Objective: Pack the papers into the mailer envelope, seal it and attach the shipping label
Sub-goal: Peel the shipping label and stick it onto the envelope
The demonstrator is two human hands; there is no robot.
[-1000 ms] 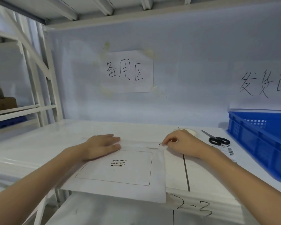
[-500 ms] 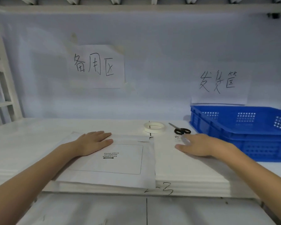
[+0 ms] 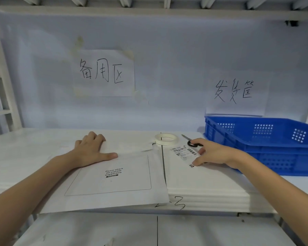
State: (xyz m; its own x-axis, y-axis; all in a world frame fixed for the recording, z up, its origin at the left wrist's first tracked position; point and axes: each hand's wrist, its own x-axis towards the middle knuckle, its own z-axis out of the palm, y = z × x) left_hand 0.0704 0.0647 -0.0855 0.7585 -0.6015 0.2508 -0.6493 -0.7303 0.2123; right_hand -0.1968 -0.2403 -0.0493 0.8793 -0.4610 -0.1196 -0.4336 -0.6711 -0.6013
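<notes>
Shifted since half a second ago: right hand (image 3: pixel 215 154), now pinching barcoded white paper shipping label (image 3: pixel 185 152) at its near edge, evidently to lift it. Left hand (image 3: pixel 91 150) flat, fingers extended, pinning flat white mailer envelope (image 3: pixel 112 181) beneath for steadiness. Printed waybill box just below left thumb, uncovered, awaiting label.

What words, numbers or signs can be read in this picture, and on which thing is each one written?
"备用区": handwritten on the left wall sheet.
"发货筐": handwritten on the right wall sheet, above the blue crate.
"Please attach sto express waybill here": printed on the mailer envelope.
"2-3": handwritten on the shelf edge; the first digit is partly covered.
Shipping label: barcodes and print, too small to read.
</notes>
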